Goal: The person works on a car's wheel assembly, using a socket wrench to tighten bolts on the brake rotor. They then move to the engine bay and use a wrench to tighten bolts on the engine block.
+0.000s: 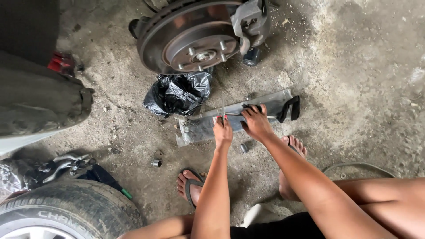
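Rough, gritty concrete floor (354, 88) lies beneath brake disc (195, 35) and tyre (66, 208).

The person's arms are bare with no sleeves, both hands, left hand (222, 132) and right hand (256, 124), are ungloved, dark shorts cover the lap, and black flip-flops (192, 188) are on the feet.

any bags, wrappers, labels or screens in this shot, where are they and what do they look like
black plastic bag: on the floor below the brake disc, crumpled and shiny.
clear plastic wrapper: flat on the floor under both hands, long and greyish.
tyre: bottom left, black, raised lettering on the sidewall.
No screens or signs.
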